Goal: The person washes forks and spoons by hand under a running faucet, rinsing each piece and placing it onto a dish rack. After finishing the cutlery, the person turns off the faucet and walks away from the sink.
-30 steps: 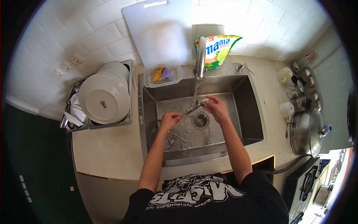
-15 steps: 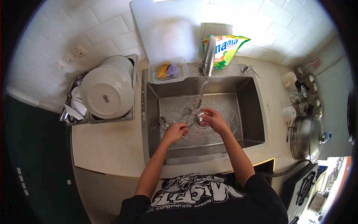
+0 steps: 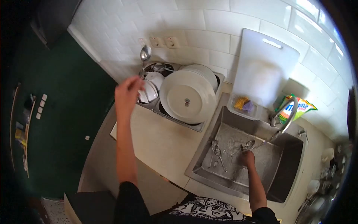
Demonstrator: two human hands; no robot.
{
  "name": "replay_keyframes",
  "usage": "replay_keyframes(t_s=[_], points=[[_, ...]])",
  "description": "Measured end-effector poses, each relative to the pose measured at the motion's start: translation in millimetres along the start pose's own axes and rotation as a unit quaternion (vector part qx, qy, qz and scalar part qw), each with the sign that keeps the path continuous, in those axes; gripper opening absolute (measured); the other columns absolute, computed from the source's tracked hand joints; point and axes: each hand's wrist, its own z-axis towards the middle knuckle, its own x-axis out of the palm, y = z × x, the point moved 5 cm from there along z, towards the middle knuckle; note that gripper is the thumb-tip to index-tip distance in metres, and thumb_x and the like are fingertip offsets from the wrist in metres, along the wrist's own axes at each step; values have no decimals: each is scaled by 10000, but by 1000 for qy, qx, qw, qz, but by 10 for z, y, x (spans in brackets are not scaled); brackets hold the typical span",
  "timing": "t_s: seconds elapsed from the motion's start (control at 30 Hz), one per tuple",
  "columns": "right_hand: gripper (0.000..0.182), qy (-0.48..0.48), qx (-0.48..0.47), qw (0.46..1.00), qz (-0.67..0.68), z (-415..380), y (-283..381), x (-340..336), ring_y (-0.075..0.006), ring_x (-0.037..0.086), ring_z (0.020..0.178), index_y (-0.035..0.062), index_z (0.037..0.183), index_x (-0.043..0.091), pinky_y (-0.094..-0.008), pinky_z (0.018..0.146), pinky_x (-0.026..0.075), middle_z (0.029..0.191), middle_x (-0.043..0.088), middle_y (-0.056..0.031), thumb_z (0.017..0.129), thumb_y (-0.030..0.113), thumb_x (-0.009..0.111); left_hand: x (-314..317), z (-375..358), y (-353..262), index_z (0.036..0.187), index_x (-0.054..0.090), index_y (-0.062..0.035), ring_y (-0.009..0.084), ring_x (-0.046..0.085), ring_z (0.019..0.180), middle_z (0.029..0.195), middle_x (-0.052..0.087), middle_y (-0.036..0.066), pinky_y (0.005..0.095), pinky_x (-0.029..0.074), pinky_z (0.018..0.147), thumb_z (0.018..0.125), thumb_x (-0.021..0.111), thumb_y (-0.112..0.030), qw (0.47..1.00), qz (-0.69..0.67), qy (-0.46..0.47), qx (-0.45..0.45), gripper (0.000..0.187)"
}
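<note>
My left hand (image 3: 128,90) is raised at the left end of the dish rack (image 3: 199,127), its fingertips blurred by motion. A metal ladle (image 3: 145,53) stands bowl up just above those fingers; whether they touch its handle is unclear. White cups or small bowls (image 3: 150,90) lie beside the hand in the rack. My right hand (image 3: 247,158) is low in the steel sink (image 3: 294,164), next to a spoon (image 3: 250,143) and other cutlery; its fingers are mostly hidden. More forks and spoons (image 3: 216,152) lie on the sink floor to its left.
Large white plates (image 3: 186,98) stand in the rack. Behind the sink are a plastic tub (image 3: 257,111) with sponges, a white cutting board (image 3: 261,67), a detergent pack (image 3: 298,108) and the curved faucet (image 3: 292,115). Pots and cups (image 3: 313,186) line the right.
The view has turned left. My left hand has moved from the sink to the rack, where the ladle now stands. My right hand has let go of the round metal piece and is lower in the sink.
</note>
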Motion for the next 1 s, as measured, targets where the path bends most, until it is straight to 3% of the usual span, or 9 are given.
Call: replay_keyframes(t_s=[0.23,0.5,0.73,0.8,0.83,0.87,0.9,0.93,1.0], points=[[204,-72,-50,996,-22,-31,81,-54,-362,607,705,30,738,649,-440,641,477,752,618,-200,723,212,559,-80,1564,1455,885,663,-30,316,633,757,794,641,175,395,497,702,759,576,-191,919,393,20,22,222],[178,-46,-65,995,-56,-9,29,32,-378,596,714,34,833,609,-456,623,466,762,610,-202,743,178,560,125,1948,2738,807,666,-18,345,605,864,867,627,203,419,482,787,724,579,-216,875,460,113,-105,231],[203,-149,15,976,157,-191,64,-574,-387,594,781,-12,889,575,-426,663,463,827,604,-241,760,143,550,226,1963,2888,781,650,11,340,610,853,910,617,213,416,489,761,726,557,-207,816,521,235,-86,243],[189,-217,30,959,180,-263,-82,-729,-345,614,783,-27,890,573,-398,666,468,846,616,-227,774,119,540,211,2236,3712,785,644,10,351,608,820,866,617,219,431,491,719,768,511,-197,712,666,179,133,246],[190,-198,74,950,231,-183,-367,-543,-252,597,768,-34,925,557,-346,649,467,863,614,-170,800,108,533,87,2292,3601,796,638,0,345,604,827,879,613,216,434,489,683,807,460,-189,807,566,167,24,260],[192,-184,124,933,282,-149,-715,-422,-158,581,752,-40,959,541,-294,632,466,880,612,-112,826,97,525,73,2144,3113,848,622,6,354,599,831,877,611,215,440,477,697,832,440,-202,830,538,113,90,277],[184,-207,72,852,476,-328,-357,-781,-165,572,724,-35,964,517,-288,637,472,844,591,-98,833,93,528,-7,1923,2525,901,605,12,363,594,835,876,610,214,445,465,711,857,420,-216,849,502,59,155,297],[142,-214,108,865,441,-396,-352,-901,-153,573,717,-24,922,507,-282,638,482,807,570,-85,850,98,526,15,1735,1998,965,595,1,363,593,855,909,614,208,432,458,737,894,399,-246,888,456,14,59,323],[153,-217,89,823,517,-487,-312,-1066,-151,589,725,-9,894,490,-280,609,521,809,565,-91,870,132,545,132,1130,1077,1041,596,-30,300,618,877,968,627,179,352,473,746,896,470,-205,934,334,-94,90,260]])
